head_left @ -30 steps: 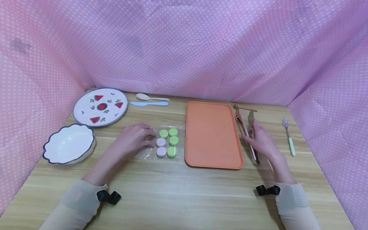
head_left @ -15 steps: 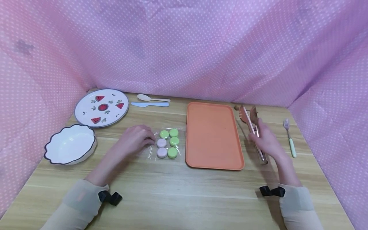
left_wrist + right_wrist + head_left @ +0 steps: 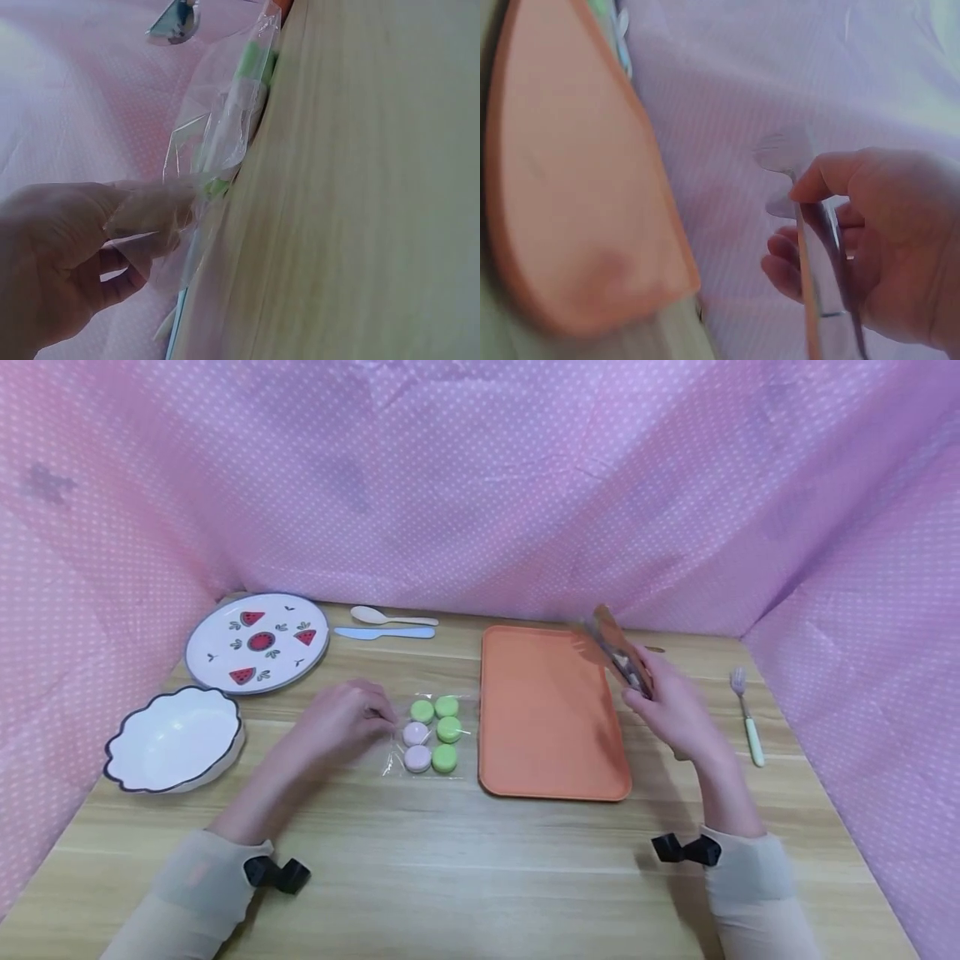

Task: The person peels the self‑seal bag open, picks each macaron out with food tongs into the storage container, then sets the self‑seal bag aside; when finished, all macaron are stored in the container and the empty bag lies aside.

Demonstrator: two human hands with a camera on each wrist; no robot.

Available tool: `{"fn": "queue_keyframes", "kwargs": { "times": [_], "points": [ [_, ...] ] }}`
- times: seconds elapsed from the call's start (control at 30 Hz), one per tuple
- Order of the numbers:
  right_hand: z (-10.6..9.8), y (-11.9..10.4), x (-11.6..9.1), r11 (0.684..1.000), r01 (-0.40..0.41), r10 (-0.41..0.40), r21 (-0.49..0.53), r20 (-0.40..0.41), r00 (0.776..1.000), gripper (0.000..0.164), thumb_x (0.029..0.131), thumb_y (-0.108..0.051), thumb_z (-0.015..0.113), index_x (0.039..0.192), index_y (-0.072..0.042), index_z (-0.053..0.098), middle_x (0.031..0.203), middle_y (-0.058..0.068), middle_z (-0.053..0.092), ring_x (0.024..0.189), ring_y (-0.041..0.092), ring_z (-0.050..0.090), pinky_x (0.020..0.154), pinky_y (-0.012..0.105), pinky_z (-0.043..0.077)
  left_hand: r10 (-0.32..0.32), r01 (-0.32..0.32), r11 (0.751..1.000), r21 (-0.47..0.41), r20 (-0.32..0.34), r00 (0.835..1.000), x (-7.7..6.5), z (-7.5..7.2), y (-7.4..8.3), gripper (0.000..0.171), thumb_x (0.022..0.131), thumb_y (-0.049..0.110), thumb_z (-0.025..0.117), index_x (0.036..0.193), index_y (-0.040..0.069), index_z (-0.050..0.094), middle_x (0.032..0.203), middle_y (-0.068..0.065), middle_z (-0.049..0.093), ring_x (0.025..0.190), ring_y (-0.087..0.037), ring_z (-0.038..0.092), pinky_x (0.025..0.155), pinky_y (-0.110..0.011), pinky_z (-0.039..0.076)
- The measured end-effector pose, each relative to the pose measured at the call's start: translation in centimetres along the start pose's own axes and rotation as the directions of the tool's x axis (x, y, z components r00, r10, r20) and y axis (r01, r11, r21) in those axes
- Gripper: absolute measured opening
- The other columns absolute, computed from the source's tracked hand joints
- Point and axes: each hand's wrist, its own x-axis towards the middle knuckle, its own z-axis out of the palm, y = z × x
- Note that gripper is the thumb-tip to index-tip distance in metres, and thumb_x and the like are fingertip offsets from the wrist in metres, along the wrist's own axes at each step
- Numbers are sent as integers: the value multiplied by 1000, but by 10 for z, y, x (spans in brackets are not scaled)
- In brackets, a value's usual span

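My right hand (image 3: 675,708) grips a pair of metal serving tongs (image 3: 620,643), lifted above the tray's far right corner. In the right wrist view the thumb presses one arm of the tongs (image 3: 807,270), and a fork-like end shows beyond it. A clear plastic bag (image 3: 225,135) of green macarons (image 3: 444,758) and pale purple macarons (image 3: 417,758) lies left of the tray. Its left edge is pinched between the thumb and fingers of my left hand (image 3: 347,718), as the left wrist view shows.
The orange tray (image 3: 551,718) lies right of the bag. At the left are a watermelon-patterned plate (image 3: 296,662) and a scalloped white bowl (image 3: 172,739). A spoon (image 3: 371,615) and a blue knife (image 3: 386,632) lie at the back, a green-handled fork (image 3: 752,735) at the right.
My right hand has picked the tongs up from beside the tray and swung them left over its far corner. My left hand has shifted slightly left at the bag's edge.
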Motion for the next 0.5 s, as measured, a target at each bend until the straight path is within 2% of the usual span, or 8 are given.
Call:
{"fn": "queue_keyframes", "kwargs": {
  "times": [0.1, 0.23, 0.37, 0.5],
  "points": [
    [4, -16, 4, 999, 41, -41, -13, 15, 999, 61, 91, -25, 58, 145, -32, 32, 93, 5, 55, 70, 20, 50, 60, 34, 39, -36, 36, 999, -37, 21, 999, -1, -1, -2, 7, 78, 28, 75, 84, 31, 72, 88, 16, 66, 89, -8, 60, 85, -35, 49],
    [10, -36, 7, 989, 148, -146, -23, 65, 987, 57, 92, -34, 59, 143, -36, 34, 86, -3, 57, 63, 14, 48, 58, 31, 39, -56, 59, 994, -89, 43, 997, -1, -6, -4, 6, 80, 27, 74, 85, 30, 72, 89, 15, 65, 88, -8, 60, 84, -35, 50],
    [18, -49, 9, 970, 240, -235, -35, 116, 965, 51, 92, -38, 59, 139, -35, 40, 92, -12, 58, 62, 8, 50, 55, 27, 41, -50, 55, 991, -121, 44, 998, -1, -12, -8, 6, 82, 23, 73, 85, 28, 73, 86, 15, 67, 85, -6, 61, 81, -33, 51],
    [25, -56, 9, 960, 277, -267, -41, 164, 950, 48, 92, -38, 59, 137, -30, 46, 100, -15, 60, 67, 6, 53, 57, 25, 43, -71, 77, 984, -158, 40, 997, -1, -16, -11, 5, 82, 23, 73, 84, 27, 73, 86, 15, 67, 84, -4, 62, 78, -30, 50]
  ]
}}
